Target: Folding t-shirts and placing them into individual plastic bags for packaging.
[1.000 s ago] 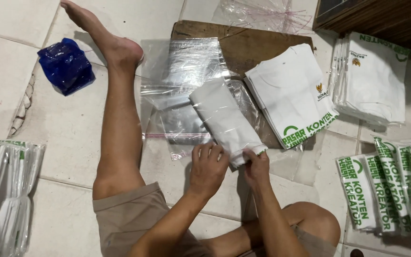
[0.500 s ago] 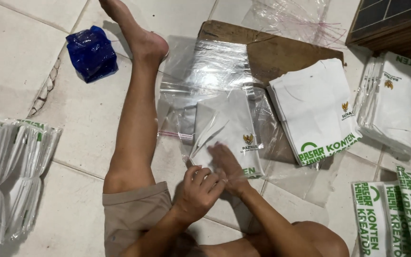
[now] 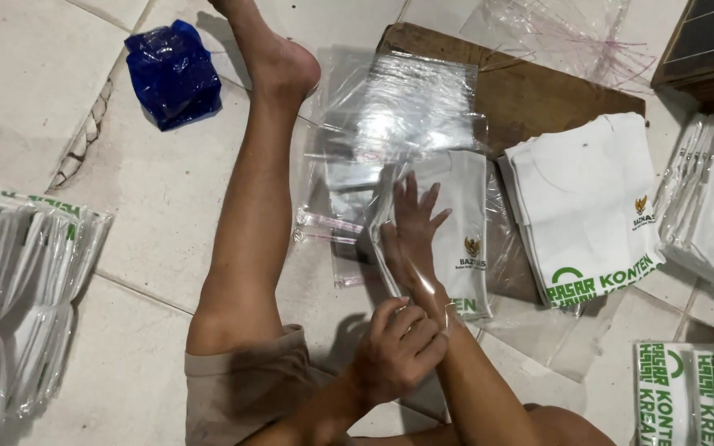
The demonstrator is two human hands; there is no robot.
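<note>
A folded white shirt (image 3: 466, 206) with a small crest and green lettering lies half inside a clear plastic bag (image 3: 390, 248) on the floor in front of me. My right hand (image 3: 416, 225) lies flat on the shirt with its fingers spread, reaching into the bag through its mouth. My left hand (image 3: 398, 348) is curled round the bag's open edge at my right forearm. Under and behind the shirt lies a pile of empty clear bags (image 3: 406, 107).
My bare left leg (image 3: 249, 206) stretches across the tiled floor. A stack of unbagged folded shirts (image 3: 588, 206) rests on a wooden board (image 3: 539, 91). Bagged shirts lie at the left (image 3: 18, 297), right (image 3: 712, 198) and bottom right (image 3: 687, 388). A blue plastic bag (image 3: 171, 74) sits far left.
The rolled shirt was turned flat and has gone into the clear bag. My right hand has slid forward over it and spread open, while my left hand closed on the bag's mouth.
</note>
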